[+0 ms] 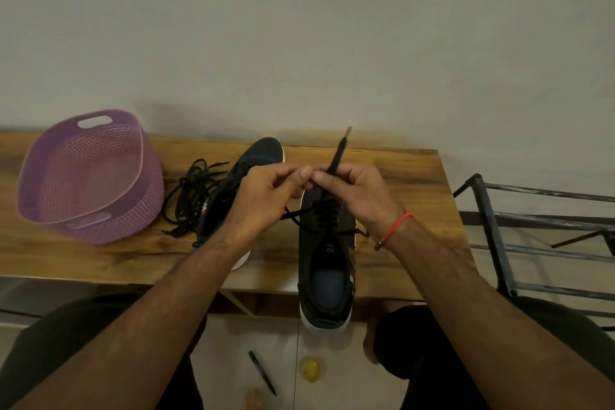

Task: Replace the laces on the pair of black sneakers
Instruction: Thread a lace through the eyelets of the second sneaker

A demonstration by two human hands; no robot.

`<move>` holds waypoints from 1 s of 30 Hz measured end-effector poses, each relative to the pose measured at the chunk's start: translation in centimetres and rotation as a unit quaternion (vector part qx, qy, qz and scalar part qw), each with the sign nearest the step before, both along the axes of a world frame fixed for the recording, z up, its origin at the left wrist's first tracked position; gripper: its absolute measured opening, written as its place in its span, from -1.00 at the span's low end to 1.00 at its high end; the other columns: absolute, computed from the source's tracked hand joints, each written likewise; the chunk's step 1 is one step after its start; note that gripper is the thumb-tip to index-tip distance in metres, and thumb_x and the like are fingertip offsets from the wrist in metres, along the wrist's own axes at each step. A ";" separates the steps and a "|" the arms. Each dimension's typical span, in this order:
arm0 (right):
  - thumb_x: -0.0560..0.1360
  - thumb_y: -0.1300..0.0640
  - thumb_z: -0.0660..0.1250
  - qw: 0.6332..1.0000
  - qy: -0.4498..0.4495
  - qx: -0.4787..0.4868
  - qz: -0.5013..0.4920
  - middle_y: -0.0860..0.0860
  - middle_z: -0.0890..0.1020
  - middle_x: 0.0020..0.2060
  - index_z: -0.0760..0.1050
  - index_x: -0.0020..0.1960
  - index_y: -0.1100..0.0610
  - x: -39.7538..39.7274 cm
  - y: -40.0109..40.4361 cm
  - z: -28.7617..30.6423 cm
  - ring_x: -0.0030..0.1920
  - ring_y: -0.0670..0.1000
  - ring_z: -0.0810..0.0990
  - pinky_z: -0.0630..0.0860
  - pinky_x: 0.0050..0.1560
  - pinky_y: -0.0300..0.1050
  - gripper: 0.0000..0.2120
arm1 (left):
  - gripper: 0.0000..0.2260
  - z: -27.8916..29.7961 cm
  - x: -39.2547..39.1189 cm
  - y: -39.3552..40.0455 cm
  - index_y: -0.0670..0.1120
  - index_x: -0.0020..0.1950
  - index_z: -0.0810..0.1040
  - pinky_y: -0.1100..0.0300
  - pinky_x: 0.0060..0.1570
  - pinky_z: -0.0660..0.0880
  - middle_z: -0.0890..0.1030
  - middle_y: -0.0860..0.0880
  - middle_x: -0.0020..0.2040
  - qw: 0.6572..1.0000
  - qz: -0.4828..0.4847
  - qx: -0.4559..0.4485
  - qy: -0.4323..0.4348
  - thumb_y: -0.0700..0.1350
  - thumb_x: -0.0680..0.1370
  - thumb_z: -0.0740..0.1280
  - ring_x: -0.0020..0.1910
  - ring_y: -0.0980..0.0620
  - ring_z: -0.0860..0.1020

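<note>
Two black sneakers with white soles lie on a wooden table [416,176]. The right sneaker [327,273] points away from me, its heel hanging over the near edge, and a black lace [337,151] runs through its eyelets. My right hand [356,191] pinches that lace, whose end sticks up past the fingers. My left hand [266,196] meets it fingertip to fingertip and pinches the same lace. The left sneaker [256,151] lies behind my left hand, mostly hidden. A loose pile of black laces [189,196] lies left of it.
A purple woven plastic basket [90,176] stands tilted at the table's left end. A black metal rack [539,236] stands to the right of the table. On the floor between my knees lie a black pen [263,373] and a small yellow object [311,369].
</note>
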State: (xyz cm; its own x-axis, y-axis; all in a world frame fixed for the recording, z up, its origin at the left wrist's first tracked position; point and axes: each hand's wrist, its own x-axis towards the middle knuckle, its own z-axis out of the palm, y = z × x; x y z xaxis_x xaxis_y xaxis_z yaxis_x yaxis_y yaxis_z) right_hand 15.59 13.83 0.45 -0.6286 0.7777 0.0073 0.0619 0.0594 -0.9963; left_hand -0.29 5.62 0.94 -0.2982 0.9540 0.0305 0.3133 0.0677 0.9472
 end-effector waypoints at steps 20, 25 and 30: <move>0.53 0.07 0.43 0.992 -0.046 -0.012 -0.119 0.18 0.69 -0.14 0.70 -0.01 0.11 1.9 2.5 0.9 -0.31 -0.05 0.51 0.54 -0.15 -0.12 -0.86 | -0.73 3.6 -4.9 -1.3 -0.09 -0.32 0.38 0.19 -0.45 0.29 0.33 -0.01 -0.45 0.919 -0.150 -0.365 -0.012 -0.12 0.60 0.18 -0.49 0.02 0.40; 0.47 0.04 0.47 0.996 -0.063 -0.010 -0.060 0.06 0.72 -0.03 0.68 0.05 0.12 1.5 1.9 0.4 -0.18 0.03 0.59 0.57 -0.17 -0.18 -0.78 | -0.74 2.1 -3.0 -0.7 0.00 0.02 0.62 0.24 -0.21 0.49 0.64 0.08 -0.18 0.969 0.030 -0.167 0.178 0.15 0.65 0.26 -0.24 0.17 0.59; 0.52 0.09 0.44 0.998 -0.062 0.014 -0.024 0.00 0.74 -0.11 0.70 0.04 0.04 0.7 1.2 0.1 -0.13 -0.04 0.67 0.60 -0.14 -0.14 -0.88 | -0.54 1.1 0.4 -0.6 0.08 0.37 0.55 0.28 0.09 0.53 0.68 0.17 0.06 0.985 -0.090 -0.029 0.144 0.21 0.51 0.37 0.09 0.26 0.62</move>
State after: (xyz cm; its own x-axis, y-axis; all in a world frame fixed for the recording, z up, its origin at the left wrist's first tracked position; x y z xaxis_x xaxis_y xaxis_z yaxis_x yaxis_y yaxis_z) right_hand 16.30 15.06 0.53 -0.5878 0.8077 -0.0461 0.1890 0.0817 -0.9786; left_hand 0.12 4.97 2.01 -0.1107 0.9933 0.0323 0.5810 0.0383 0.8130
